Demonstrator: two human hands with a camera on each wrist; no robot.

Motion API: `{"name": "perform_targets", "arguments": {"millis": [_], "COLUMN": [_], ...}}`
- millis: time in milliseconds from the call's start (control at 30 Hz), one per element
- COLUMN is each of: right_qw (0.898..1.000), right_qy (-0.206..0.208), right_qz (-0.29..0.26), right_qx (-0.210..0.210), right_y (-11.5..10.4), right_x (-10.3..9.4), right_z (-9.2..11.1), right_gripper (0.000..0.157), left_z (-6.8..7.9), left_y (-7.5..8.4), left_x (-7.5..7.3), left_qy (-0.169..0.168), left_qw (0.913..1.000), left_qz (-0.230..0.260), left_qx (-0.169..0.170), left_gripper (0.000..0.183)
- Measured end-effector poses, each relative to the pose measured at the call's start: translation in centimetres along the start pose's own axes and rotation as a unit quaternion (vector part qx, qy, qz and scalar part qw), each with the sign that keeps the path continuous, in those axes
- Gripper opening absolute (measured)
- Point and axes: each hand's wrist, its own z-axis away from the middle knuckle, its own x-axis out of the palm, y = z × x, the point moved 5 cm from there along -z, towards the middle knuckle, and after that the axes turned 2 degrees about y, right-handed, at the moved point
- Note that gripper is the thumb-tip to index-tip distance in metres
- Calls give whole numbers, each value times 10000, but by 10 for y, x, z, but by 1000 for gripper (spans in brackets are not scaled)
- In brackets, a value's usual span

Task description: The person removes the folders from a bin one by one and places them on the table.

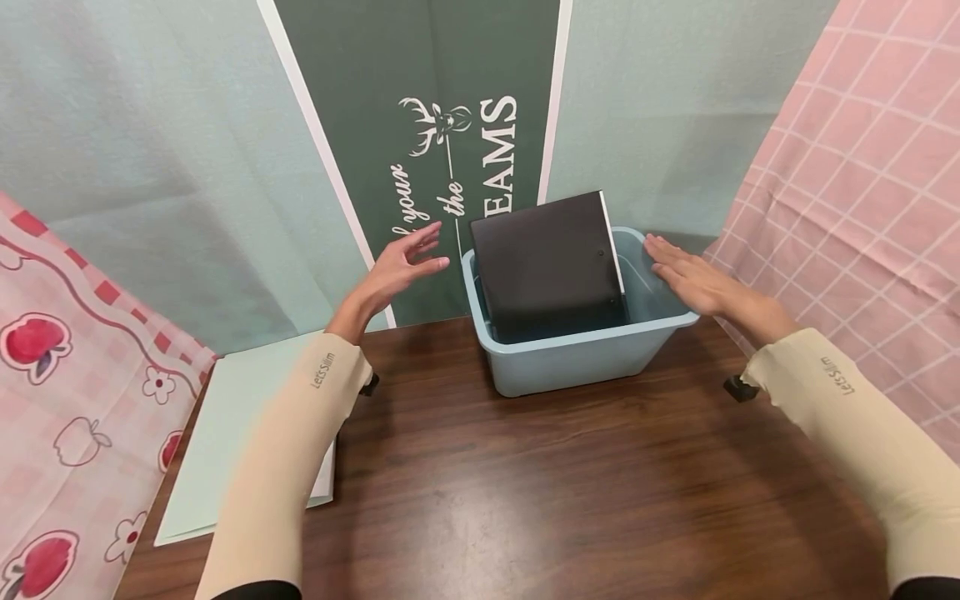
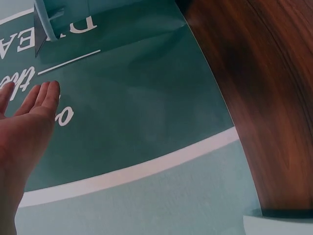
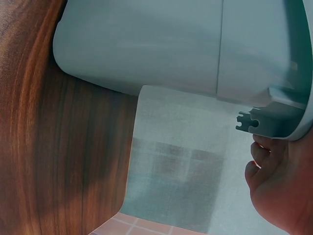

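Rn L fingers [image 1: 422,236] apart nr bin [image 1: 577,367]; R fingers [image 1: 667,252] straight, touching rim [image 1: 592,337].

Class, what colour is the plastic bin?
The bin is light blue, clearest in the head view.

Head view looks forward and down over a table [image 1: 540,467]; left wrist view closely faces the green backdrop [image 2: 132,107]; right wrist view, nearer, shares the blue bin [image 1: 581,364] with the head view.

We observe an upright light-blue bin [image 1: 577,367]; a black, white-edged rectangular object [image 1: 550,268] sits tilted inside the bin, projecting above it.
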Motion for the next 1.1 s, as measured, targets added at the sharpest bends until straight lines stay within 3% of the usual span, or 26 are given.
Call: {"name": "perform_targets", "arguments": {"millis": [200,1100], "right_qw": [10000,9997], "right_qy": [17,52], "right_qz": [-16,-229], "right_qx": [22,105], "right_y": [-1,4], "right_x": [0,4], "right_z": [-1,2], "right_gripper": [62,64], "left_z": [-8,-41], "left_y": [0,1], "left_x": [7,38], "left_qy": [11,168], "left_qw": [9998,9995], "left_qz": [-181,264], "left_qx": [-21,-57], "left_gripper": [74,75]}}
